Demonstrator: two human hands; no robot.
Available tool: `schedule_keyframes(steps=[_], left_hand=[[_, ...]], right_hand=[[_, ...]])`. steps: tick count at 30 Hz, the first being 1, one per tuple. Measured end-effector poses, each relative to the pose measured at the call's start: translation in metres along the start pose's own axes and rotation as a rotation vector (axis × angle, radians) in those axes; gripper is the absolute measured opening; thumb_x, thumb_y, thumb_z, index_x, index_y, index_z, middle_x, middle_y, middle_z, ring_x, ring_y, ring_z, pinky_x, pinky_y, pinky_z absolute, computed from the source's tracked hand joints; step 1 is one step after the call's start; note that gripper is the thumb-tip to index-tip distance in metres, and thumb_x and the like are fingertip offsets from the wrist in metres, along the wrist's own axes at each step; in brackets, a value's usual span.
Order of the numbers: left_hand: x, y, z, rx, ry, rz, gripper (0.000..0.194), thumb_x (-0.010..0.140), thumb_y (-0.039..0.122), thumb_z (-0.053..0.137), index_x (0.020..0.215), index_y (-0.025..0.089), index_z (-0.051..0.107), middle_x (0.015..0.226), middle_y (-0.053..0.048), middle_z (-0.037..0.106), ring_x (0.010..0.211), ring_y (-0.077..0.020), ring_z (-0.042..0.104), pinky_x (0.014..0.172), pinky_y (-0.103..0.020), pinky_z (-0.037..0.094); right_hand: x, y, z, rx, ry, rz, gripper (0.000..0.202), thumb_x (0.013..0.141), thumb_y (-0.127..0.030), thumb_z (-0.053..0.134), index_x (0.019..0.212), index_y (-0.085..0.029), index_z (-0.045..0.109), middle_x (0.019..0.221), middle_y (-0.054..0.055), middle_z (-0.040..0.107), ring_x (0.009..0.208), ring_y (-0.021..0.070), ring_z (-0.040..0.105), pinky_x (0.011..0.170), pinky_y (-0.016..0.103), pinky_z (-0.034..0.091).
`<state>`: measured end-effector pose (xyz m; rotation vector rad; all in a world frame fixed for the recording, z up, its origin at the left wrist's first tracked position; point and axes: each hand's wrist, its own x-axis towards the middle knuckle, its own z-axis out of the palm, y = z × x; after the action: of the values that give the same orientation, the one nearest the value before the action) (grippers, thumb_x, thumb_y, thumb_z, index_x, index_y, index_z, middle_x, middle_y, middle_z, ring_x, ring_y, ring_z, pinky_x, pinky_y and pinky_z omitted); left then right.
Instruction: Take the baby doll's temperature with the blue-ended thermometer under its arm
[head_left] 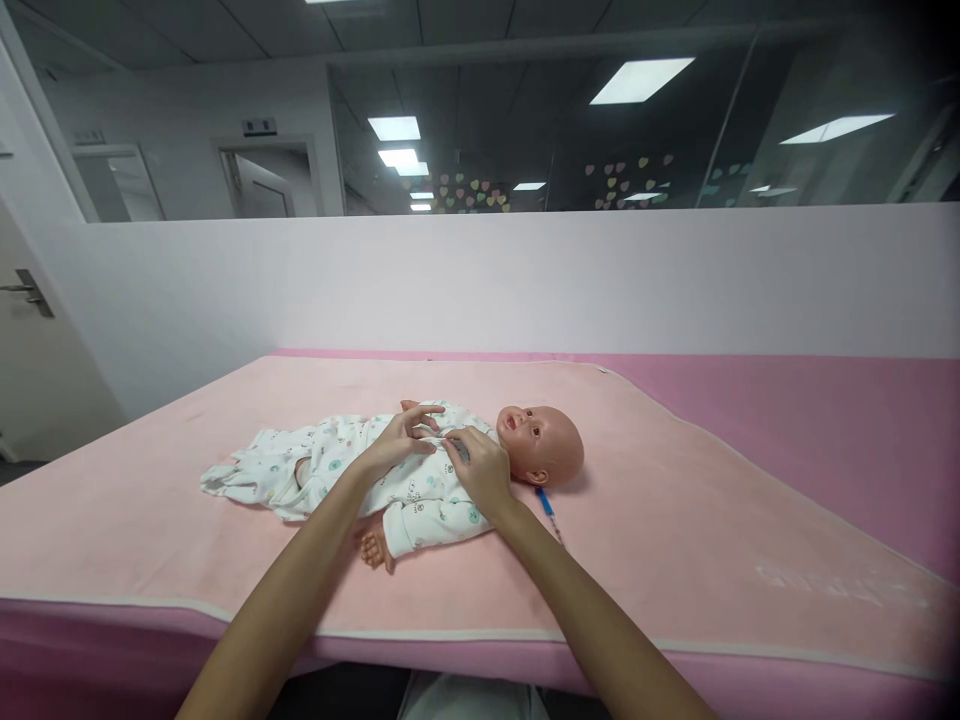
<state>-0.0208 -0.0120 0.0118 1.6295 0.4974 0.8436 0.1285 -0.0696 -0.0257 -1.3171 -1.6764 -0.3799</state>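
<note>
Two bare forearms come up from the bottom edge and meet over the chest of a baby doll (450, 470). The left hand (401, 443) lies on the doll's chest with its fingers bent, the fingertips pinching the cloth of the white printed romper (337, 465) near the collar. The right hand (480, 468) is just beside it, touching the same place; its thumb and first finger are closed on the cloth at the neck opening. The doll lies on its back on a light pink blanket (675, 520), head to the right, legs to the left, one bare doll hand (373, 548) sticking out of the near sleeve. A small blue pen-like thing (547, 505) lies just beside the head. The blanket covers a darker pink bed (825, 410). Behind the bed stands a white partition wall (487, 280), with dark glass (562, 150) above it
</note>
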Motion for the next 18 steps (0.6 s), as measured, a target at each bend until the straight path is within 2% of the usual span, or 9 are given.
schedule_keyframes(steps=[7,12,18], left_hand=[[0.0018,-0.0029,0.0016,-0.030,0.058,0.025,0.056,0.052,0.008,0.066,0.105,0.022,0.056,0.077,0.003,0.038,0.069,-0.0075,0.052,0.061,-0.020,0.043],[0.0032,-0.0037,0.0016,-0.012,0.031,0.026,0.049,0.055,0.011,0.065,0.103,0.019,0.058,0.078,0.001,0.042,0.071,-0.0087,0.051,0.062,-0.019,0.043],[0.0019,-0.0015,0.0015,0.009,0.020,0.041,0.037,0.062,0.017,0.064,0.099,0.019,0.060,0.083,0.000,0.047,0.072,-0.0080,0.052,0.071,-0.021,0.042]], right_hand=[[0.0008,-0.0014,-0.0015,0.004,-0.008,-0.007,0.019,0.085,-0.031,0.044,0.080,-0.021,0.059,0.076,-0.001,0.061,0.069,0.0099,0.055,0.061,0.021,0.036],[0.0005,-0.0003,-0.0012,0.005,-0.003,0.010,0.018,0.085,-0.030,0.044,0.082,-0.021,0.060,0.077,0.000,0.062,0.071,0.0100,0.055,0.062,0.021,0.037],[0.0000,-0.0018,-0.0032,0.037,0.005,0.017,0.014,0.082,-0.027,0.046,0.083,-0.021,0.059,0.079,0.001,0.061,0.073,0.0116,0.056,0.063,0.021,0.038]])
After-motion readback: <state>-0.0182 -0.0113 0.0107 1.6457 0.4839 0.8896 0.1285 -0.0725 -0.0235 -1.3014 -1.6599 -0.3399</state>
